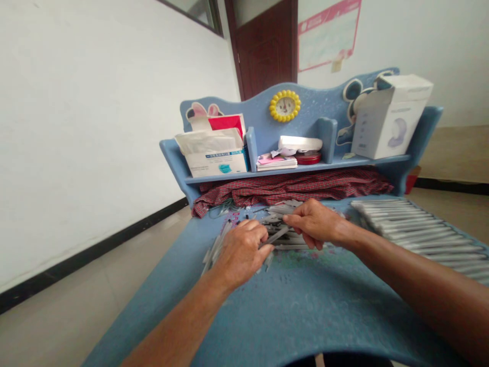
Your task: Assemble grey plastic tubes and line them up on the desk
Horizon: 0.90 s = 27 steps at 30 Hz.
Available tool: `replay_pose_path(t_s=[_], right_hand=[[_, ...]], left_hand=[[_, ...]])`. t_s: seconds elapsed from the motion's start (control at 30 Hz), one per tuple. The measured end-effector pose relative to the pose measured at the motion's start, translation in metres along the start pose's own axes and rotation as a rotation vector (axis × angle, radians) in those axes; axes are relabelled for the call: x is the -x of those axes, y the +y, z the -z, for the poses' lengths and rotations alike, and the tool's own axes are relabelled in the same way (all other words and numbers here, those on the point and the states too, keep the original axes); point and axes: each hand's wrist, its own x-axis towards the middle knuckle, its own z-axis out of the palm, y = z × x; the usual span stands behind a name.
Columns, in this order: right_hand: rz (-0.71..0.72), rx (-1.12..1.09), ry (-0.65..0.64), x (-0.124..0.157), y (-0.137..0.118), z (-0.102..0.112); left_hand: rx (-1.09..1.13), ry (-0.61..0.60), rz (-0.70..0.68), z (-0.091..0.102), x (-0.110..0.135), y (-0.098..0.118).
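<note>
A grey pen (277,236) slants between my two hands above the desk. My left hand (242,248) is closed, with the pen's lower end pinched between thumb and fingers. On the pen's upper end, the thumb and fingers of my right hand (314,223) are also closed. Behind and below the hands lies a loose pile of pen parts (292,239), partly hidden by them. Beside my left hand, several thin pens with dark tips (217,248) lie in a bunch. To the right, past my right wrist, many grey pens (412,229) are laid side by side in a stack.
Everything lies on a blue desk (298,311). A red checked cloth (294,187) is bunched under the blue shelf (233,177) at the back. The shelf carries a mask box (217,159), a white carton (393,120), papers (275,163) and a dark red round case (308,158).
</note>
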Motion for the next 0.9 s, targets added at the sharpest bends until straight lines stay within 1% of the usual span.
replay_pose_path(t_s=[0.07, 0.1, 0.13, 0.23, 0.33, 0.47, 0.5, 0.57, 0.63, 0.67, 0.77, 0.83, 0.9], right_hand=[[-0.027, 0.033, 0.009, 0.001, -0.002, 0.000], [-0.018, 0.053, 0.021, 0.001, -0.003, 0.000], [0.009, 0.074, 0.042, 0.002, -0.003, 0.001], [0.160, 0.112, 0.109, 0.003, -0.002, 0.003], [0.254, 0.133, 0.110, 0.003, 0.000, 0.004], [0.247, 0.185, 0.075, 0.004, -0.001, 0.006], [0.251, 0.211, 0.085, 0.005, -0.003, 0.007], [0.291, 0.301, 0.153, 0.008, -0.006, 0.007], [0.363, 0.409, 0.213, 0.011, -0.008, 0.006], [0.402, 0.455, 0.213, 0.012, -0.009, 0.004], [0.483, 0.570, 0.128, 0.014, -0.009, 0.001], [0.483, 0.636, 0.090, 0.015, -0.010, 0.004], [0.456, 0.693, 0.063, 0.017, -0.013, 0.012]], left_hand=[[-0.018, -0.003, -0.009, 0.000, 0.000, 0.000], [-0.018, -0.008, -0.009, 0.000, 0.000, 0.000], [-0.014, -0.012, -0.003, 0.000, -0.001, 0.000], [0.004, -0.021, 0.031, 0.002, -0.002, 0.001], [0.024, -0.020, 0.053, 0.003, -0.003, 0.002], [0.049, -0.016, 0.044, 0.003, -0.003, 0.002], [0.051, -0.014, 0.046, 0.003, -0.003, 0.001], [0.051, -0.010, 0.051, 0.003, -0.003, 0.001], [0.050, -0.009, 0.046, 0.002, -0.003, 0.001], [0.050, -0.007, 0.043, 0.002, -0.004, 0.001], [0.050, 0.002, 0.029, 0.003, -0.003, 0.003], [0.067, -0.001, 0.023, 0.003, -0.003, 0.003], [0.103, -0.016, 0.033, 0.004, -0.004, 0.001]])
